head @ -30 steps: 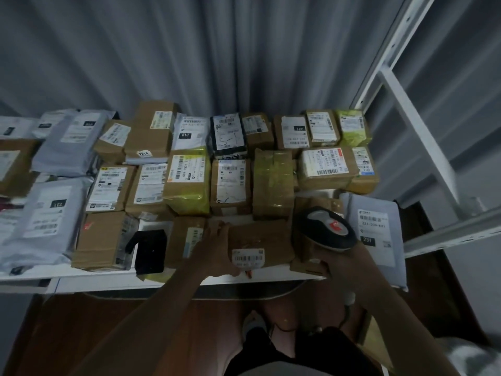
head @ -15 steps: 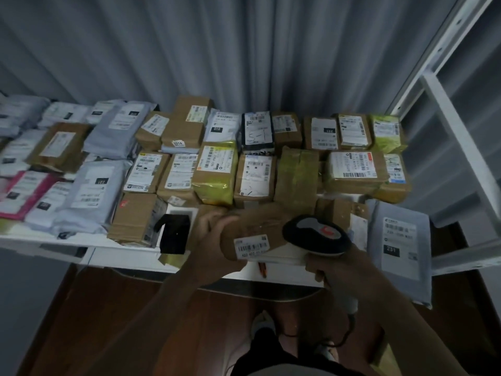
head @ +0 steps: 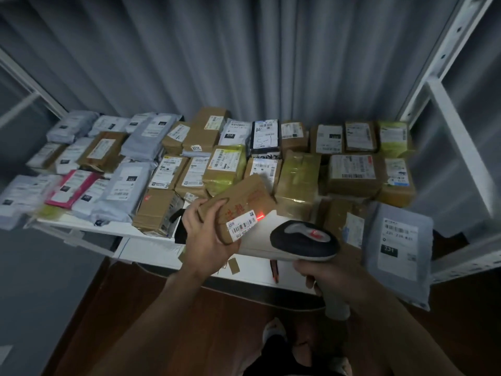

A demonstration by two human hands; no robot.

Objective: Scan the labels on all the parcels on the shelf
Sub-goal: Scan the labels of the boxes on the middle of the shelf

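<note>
The left hand [head: 206,234] grips a small brown cardboard parcel [head: 238,204], fingers curled round its near end, holding it tilted above the front edge of the white shelf [head: 151,248]; a white barcode label [head: 242,226] on the parcel's near face points toward the camera, and a red spot of light [head: 260,215] sits just beside the label's right edge. The right hand [head: 329,278] is wrapped round the pale handle of a barcode scanner [head: 303,244], whose dark head (with a red-lit button on top) hovers just right of and below the parcel, near it but apart. Behind, the shelf is crowded with rows of other parcels [head: 298,183]: brown boxes, some bound in yellowish tape, grey mailer bags to the left, a pink mailer [head: 71,189] among them; a grey mailer marked 231 [head: 398,246] hangs over the shelf's right front edge. A grey curtain [head: 217,55] hangs behind the shelf; dark wooden floor [head: 173,316] shows below.
</note>
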